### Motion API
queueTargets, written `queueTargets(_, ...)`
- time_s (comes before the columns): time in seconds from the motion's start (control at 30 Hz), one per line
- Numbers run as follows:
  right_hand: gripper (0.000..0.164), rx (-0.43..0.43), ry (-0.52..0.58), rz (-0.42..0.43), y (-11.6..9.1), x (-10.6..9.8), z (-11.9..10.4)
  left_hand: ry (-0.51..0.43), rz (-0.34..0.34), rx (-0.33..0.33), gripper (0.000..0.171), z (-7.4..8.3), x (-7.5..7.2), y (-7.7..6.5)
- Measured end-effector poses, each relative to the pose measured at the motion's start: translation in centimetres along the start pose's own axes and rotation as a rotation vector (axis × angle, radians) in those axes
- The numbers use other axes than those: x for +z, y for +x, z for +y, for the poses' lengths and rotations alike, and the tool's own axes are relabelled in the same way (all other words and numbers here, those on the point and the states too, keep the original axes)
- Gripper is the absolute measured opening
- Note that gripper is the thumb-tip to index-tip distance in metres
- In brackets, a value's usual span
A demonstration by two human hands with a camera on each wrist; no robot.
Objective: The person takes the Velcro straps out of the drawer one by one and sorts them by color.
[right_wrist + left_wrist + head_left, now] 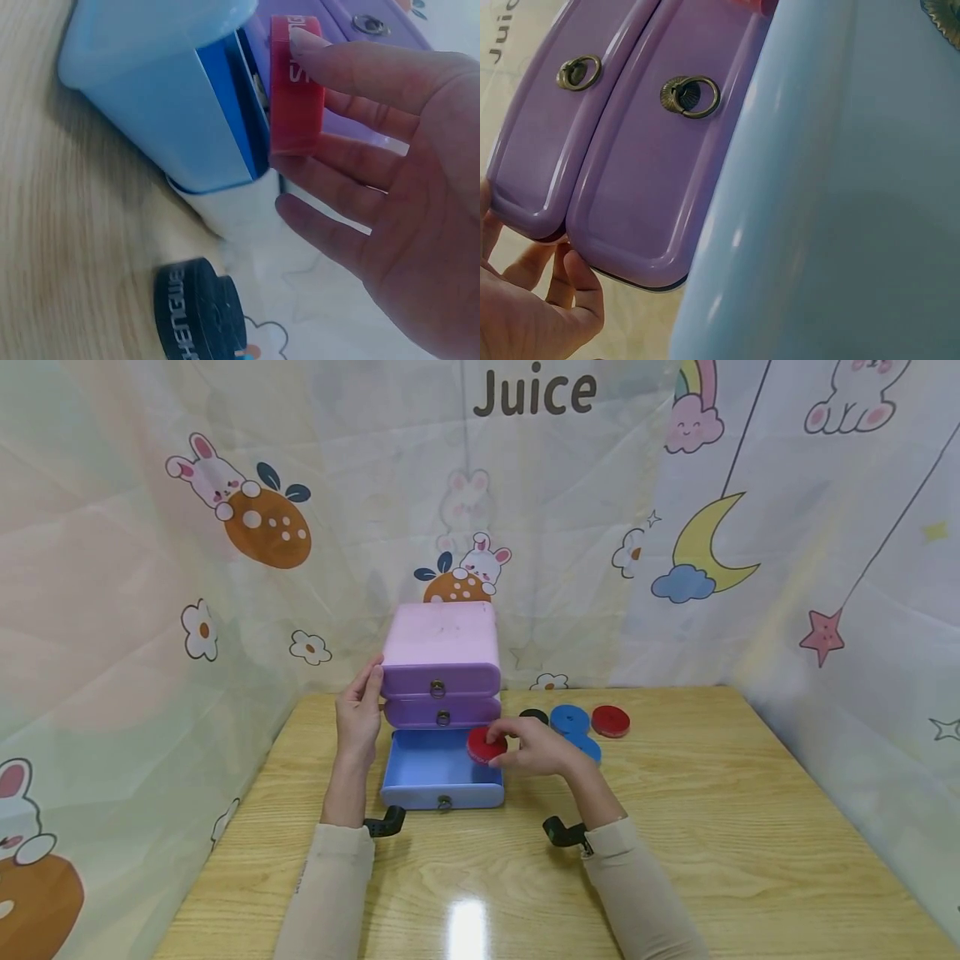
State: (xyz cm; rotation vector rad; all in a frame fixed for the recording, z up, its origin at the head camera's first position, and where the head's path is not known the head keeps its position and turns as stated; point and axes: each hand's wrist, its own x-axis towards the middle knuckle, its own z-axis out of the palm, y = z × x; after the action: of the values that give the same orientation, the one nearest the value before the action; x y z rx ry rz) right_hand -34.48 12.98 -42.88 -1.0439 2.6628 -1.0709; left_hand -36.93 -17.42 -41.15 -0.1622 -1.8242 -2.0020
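A small drawer cabinet (pixel 442 635) has a pink top and two purple drawer fronts above a pulled-out blue drawer (pixel 427 762). My left hand (pixel 358 714) holds the cabinet's upper left side; the left wrist view shows its bent fingers (pixel 585 289) against the purple drawers' ends. In my right hand (pixel 536 745), thumb and fingers grip a roll of red electrical tape (pixel 477 747) over the right part of the blue drawer. White lettering runs along this roll's rim in the right wrist view. The drawer's visible floor is bare.
Right of the cabinet, on the wooden table (pixel 712 793), lie a black tape roll (pixel 535 715), two blue tape rolls (pixel 570 719) and another red tape roll (pixel 611 722). My right hand partly covers the nearer blue one. A printed cloth (pixel 570 527) hangs behind.
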Motion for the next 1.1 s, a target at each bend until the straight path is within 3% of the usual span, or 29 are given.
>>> queueTargets(0.2, 0.025, -0.029, -0.011, -0.005, -0.8, -0.9, 0.7, 0.009, -0.003, -0.010, 0.045, 0.2, 0.0, -0.1)
queueTargets(0.47, 0.025, 0.069, 0.020, 0.045, -1.9, -1.7, 1.6, -0.003, -0.011, -0.008, 0.044, 0.3, 0.0, -0.2)
queueTargets(0.8, 0.026, 0.084, -0.038, 0.120, -3.2, -3.1, 3.0, 0.000, -0.005, 0.010, 0.043, 0.3, 0.0, -0.2)
queueTargets(1.1, 0.029, 0.146, -0.012, 0.215, -4.5, -4.2, 4.2, 0.000, -0.005, -0.004, 0.044, 0.2, 0.0, -0.2)
